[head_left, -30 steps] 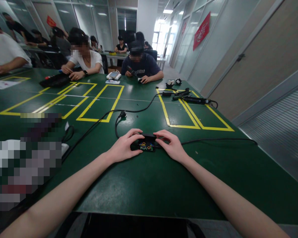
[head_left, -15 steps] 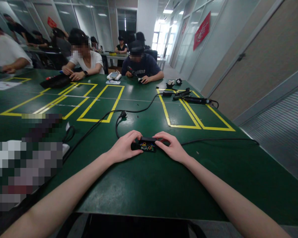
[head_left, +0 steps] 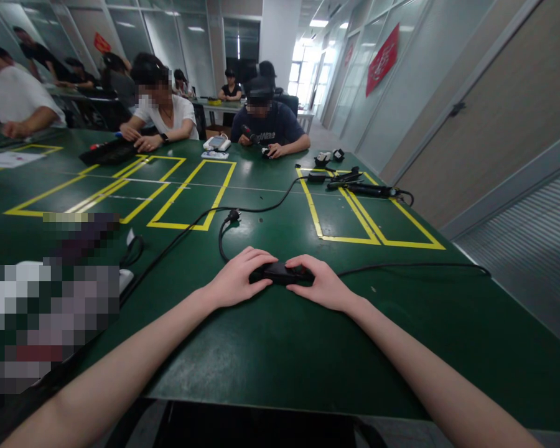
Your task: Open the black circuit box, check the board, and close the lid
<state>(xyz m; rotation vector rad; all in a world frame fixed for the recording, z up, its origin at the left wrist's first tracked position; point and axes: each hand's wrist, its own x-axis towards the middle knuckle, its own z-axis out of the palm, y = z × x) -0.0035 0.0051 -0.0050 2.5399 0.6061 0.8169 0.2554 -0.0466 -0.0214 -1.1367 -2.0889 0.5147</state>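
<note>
A black power adapter [head_left: 280, 272] lies on the green table in front of me, its casing together and no circuit board showing. My left hand [head_left: 236, 278] grips its left end, fingers on the far side and thumb at the near side. At the right end, my right hand [head_left: 325, 283] holds it the same way. A short black cord with a mains plug [head_left: 234, 216] curves out beyond my left hand. Another black cable [head_left: 401, 264] runs off to the right from behind my right hand.
Yellow tape outlines [head_left: 210, 214] mark the green table [head_left: 270, 348]. A long black cable [head_left: 186, 227] crosses it to black tools [head_left: 364, 186] at the far right. Across the table, a person in a dark shirt [head_left: 280, 127] and one in white [head_left: 180, 118] handle items. Blurred-out objects [head_left: 60, 311] sit at left.
The adapter's cover has come down over its base, hiding the circuit board that showed before. Both hands have closed in on the casing, with the right thumb now at its near side.
</note>
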